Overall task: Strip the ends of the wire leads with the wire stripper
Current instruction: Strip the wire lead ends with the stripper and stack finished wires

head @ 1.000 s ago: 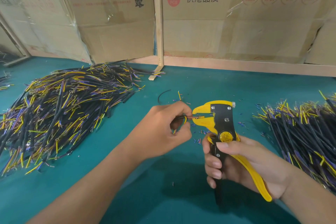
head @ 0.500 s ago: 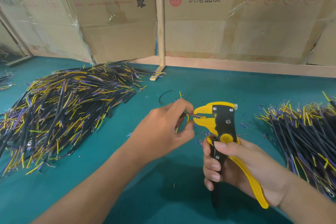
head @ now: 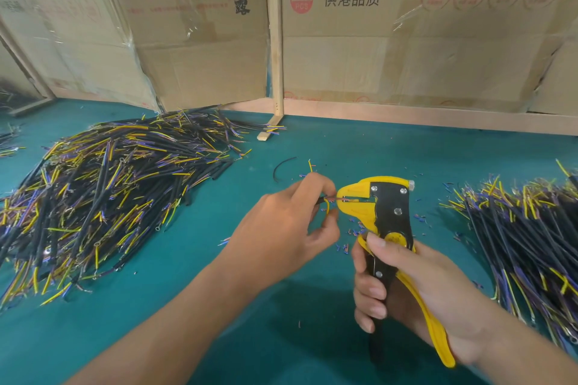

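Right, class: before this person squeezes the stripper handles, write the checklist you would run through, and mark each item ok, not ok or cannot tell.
1. Right hand grips the wire stripper by its handles: ok.
2. Left hand pinches the wire lead near its end: ok.
3. Lead's tip lies between the stripper's yellow jaws: ok.
4. Tip is in far enough: cannot tell.
5. Left fingertips are outside the jaws: ok, though close.
6. Spare yellow lead hangs clear below the jaws: ok.
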